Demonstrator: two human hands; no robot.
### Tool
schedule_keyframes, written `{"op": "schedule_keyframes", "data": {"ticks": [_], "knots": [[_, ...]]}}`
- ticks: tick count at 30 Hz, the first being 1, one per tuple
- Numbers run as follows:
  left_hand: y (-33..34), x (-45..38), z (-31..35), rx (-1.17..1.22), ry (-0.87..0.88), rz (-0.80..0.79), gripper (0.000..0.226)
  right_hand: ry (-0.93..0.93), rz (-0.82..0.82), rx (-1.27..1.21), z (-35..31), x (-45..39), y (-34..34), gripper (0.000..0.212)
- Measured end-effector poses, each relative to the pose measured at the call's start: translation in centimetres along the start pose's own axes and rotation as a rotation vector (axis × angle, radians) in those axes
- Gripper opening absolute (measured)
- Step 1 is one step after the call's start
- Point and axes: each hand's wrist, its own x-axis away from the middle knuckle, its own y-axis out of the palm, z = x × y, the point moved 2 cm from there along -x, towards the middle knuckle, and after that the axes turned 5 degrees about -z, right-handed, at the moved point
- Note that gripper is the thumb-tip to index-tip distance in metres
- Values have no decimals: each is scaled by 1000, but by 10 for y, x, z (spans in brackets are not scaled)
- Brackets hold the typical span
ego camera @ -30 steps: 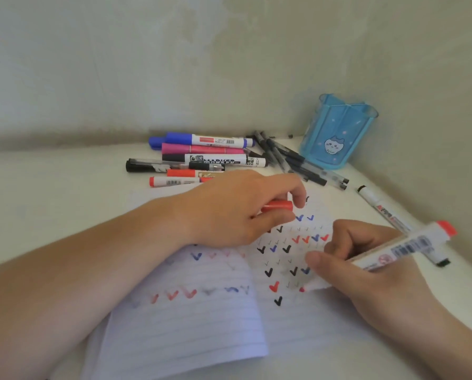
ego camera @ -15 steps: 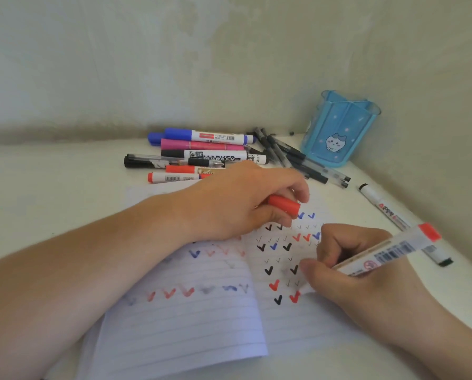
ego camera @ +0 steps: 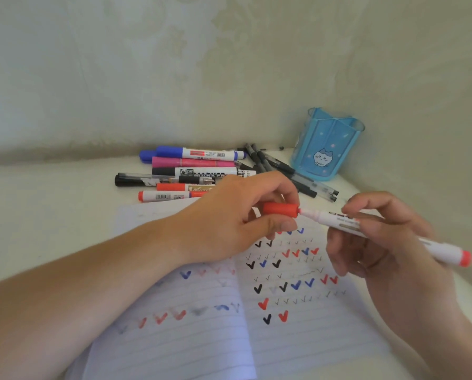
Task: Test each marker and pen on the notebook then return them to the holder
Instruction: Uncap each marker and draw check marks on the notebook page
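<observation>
The left hand (ego camera: 237, 215) grasped a red cap (ego camera: 280, 209) between thumb and fingers, above the upper part of the open notebook (ego camera: 298, 338). The right hand (ego camera: 380, 248) grasped a white marker (ego camera: 393, 234) by its barrel, at 3 o'clock from the cap. The marker lay nearly level, its bare tip pointing to 9 o'clock and sitting at the cap's mouth; whether it had entered the cap could not be told. Its red butt end pointed to 4 o'clock.

The notebook's pages carried rows of red, blue and black check marks. At 12 o'clock from the notebook lay a cluster of markers (ego camera: 196, 171) on the white tabletop (ego camera: 51, 209), among them blue, pink, black and red ones. Thin black pens (ego camera: 298, 176) lay fanned at 1 o'clock, just beside the blue holder (ego camera: 328, 144), which stood upright in the corner and bore a cat picture.
</observation>
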Motion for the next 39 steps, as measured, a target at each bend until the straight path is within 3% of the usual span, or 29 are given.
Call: {"op": "schedule_keyframes", "data": {"ticks": [3, 9, 17, 24, 28, 30, 32, 34, 37, 39], "knots": [[1, 0, -1, -7, 15, 15, 13, 19, -49, -38, 2, -1, -1, 8], [4, 0, 3, -73, 76, -16, 15, 40, -112, -38, 1, -2, 5, 38], [10, 2, 8, 95, 57, -28, 7, -33, -111, -27, 0, 2, 9, 31], [17, 5, 10, 113, 27, -99, 22, -63, -151, -33, 2, 9, 9, 33], [18, 2, 7, 161, 17, -109, 24, -145, -176, 51, 3, 6, 2, 23], [13, -1, 2, 154, 1, -83, 17, -173, -307, 132, -6, -5, 4, 35], [4, -3, -5, 89, 25, -17, 16, -7, -496, 208, -14, -17, -1, 62], [-7, -4, -7, -115, 127, 76, 17, 132, -631, 294, -18, -18, -9, 54], [-6, -2, -1, -349, 315, 119, 24, -34, -475, 508, -18, -6, -15, 46], [-3, -1, -6, -440, 274, 91, 40, -77, -303, 568, -12, -7, -20, 15]]}}
